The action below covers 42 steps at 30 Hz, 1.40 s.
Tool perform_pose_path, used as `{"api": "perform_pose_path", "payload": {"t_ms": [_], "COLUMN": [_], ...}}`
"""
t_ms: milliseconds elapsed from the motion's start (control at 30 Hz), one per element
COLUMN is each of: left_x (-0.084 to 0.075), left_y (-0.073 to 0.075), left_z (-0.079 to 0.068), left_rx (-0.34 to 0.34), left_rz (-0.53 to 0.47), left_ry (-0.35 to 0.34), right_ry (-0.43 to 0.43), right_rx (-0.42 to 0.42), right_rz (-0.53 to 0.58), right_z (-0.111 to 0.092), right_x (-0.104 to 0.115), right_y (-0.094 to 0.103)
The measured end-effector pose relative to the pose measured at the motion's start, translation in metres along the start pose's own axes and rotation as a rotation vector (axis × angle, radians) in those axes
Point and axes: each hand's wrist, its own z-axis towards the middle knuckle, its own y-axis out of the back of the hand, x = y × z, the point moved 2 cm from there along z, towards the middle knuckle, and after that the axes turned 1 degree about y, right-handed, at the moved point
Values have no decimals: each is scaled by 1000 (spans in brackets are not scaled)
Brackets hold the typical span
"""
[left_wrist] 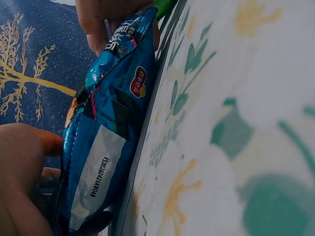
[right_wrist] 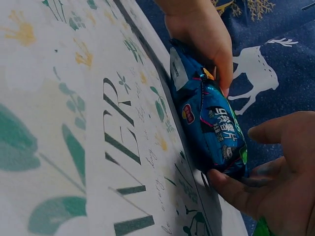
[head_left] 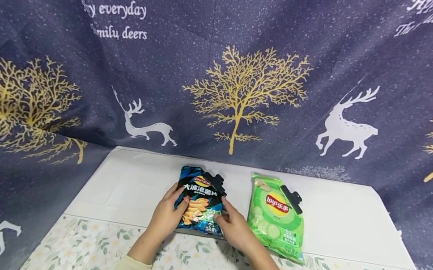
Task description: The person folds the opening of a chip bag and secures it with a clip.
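Note:
A blue-and-black bag of potato chips (head_left: pixel 196 204) lies face up on the white table, a black clip (head_left: pixel 215 182) on its upper right corner. My left hand (head_left: pixel 168 210) holds its left side, thumb over the front. On the opposite side my right hand (head_left: pixel 235 227) has its fingers at the edge and its thumb over the front. The right wrist view shows the right hand (right_wrist: pixel 285 167) at the end of the chip bag (right_wrist: pixel 209 123), the thumb tip close to the front. In the left wrist view the left hand (left_wrist: pixel 24 177) touches the bag.
A green bag of potato chips (head_left: pixel 277 219) with its own black clip (head_left: pixel 292 199) lies to the right, beside my right forearm. A floral cloth (head_left: pixel 193 258) covers the table's near part. Behind the table hangs a dark blue curtain (head_left: pixel 230 19) with deer and trees.

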Motion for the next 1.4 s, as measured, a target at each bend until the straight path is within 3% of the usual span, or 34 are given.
{"api": "perform_pose_path", "payload": {"t_ms": [867, 1233, 1400], "left_x": [-2, 2, 1], "left_y": [2, 4, 8], "left_z": [1, 2, 0], "left_rx": [21, 13, -31], "left_rz": [15, 0, 1], "left_ry": [-8, -17, -33], "right_ry": [1, 15, 42], "right_rx": [-37, -131, -185], "right_rz": [-103, 5, -5], "right_z": [6, 5, 4], "right_x": [-3, 1, 3], "right_y": [-1, -4, -2]}}
